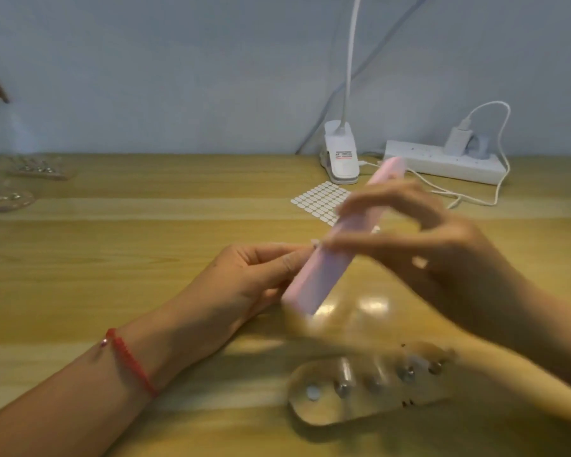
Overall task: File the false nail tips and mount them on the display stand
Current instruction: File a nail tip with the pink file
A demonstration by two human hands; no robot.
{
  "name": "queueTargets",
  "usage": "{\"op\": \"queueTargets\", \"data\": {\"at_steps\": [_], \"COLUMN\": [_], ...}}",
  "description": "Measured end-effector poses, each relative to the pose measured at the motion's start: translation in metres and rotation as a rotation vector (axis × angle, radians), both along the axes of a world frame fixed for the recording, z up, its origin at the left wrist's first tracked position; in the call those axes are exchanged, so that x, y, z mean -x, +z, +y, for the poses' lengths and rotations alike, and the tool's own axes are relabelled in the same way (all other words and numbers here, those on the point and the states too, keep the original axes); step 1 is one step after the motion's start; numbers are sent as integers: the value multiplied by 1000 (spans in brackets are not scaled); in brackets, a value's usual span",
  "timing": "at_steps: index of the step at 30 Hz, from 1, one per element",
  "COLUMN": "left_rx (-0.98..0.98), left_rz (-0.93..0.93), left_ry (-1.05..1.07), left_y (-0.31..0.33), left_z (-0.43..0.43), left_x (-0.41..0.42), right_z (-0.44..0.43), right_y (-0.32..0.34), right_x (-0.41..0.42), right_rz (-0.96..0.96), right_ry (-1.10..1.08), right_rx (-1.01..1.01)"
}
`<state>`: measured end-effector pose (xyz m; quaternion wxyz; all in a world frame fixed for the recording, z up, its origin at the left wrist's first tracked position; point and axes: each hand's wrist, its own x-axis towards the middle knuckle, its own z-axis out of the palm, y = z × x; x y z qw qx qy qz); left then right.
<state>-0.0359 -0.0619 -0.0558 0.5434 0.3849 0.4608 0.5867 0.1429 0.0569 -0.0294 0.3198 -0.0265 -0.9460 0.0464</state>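
While the left hand (254, 275) pinched a tiny false nail tip (315, 243) between thumb and fingertip, the blurred right hand (435, 245) gripped a pink file block (314, 285) set against it, over the wooden table (145, 209). The clear display stand (327, 413) lay nearer the viewer, partly beneath the right forearm. A hard stroke could likely flick the barely held tip away or scrape fingertips.

Clip lamp (342, 159) beside a white power strip (442, 163) with plugged charger (457, 140) on wooden table (145, 291)
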Motion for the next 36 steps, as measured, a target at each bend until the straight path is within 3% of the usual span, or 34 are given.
{"op": "queueTargets", "data": {"at_steps": [2,6,9,11,14,18,22,26,30,34,36], "left_rx": [-5,-71,-94,-150,-190,-184,-216,-233,-243,-239,-252], "left_rz": [42,166,265,304,296,341,338,379,398,437,442], "left_ry": [24,85,204,212,223,223,213,212,224,236,224], "left_y": [-2,-5,-6,-6,-4,-6,-6,-7,-8,-9,-10], "left_z": [0,-2,-1,0,1,0,0,0,1,1,1], "left_x": [0,-1,-1,-3,-5,-3,-5,-5,-6,-4,-3], "right_z": [6,-16,9,6,-7,9,-8,12,-8,10,2], "right_y": [5,-12,2,0,-10,-2,-12,-4,-12,-3,-8], "right_x": [-3,5,-3,-5,1,-2,1,-3,1,-4,-3], "right_rz": [25,-15,56,39,-28,12,-52,-5,-57,-40,-41], "right_ry": [-67,128,-48,-21,105,-48,123,-54,121,-75,-2], "right_rx": [80,77,203,249,176,244,189,267,177,229,214]}}
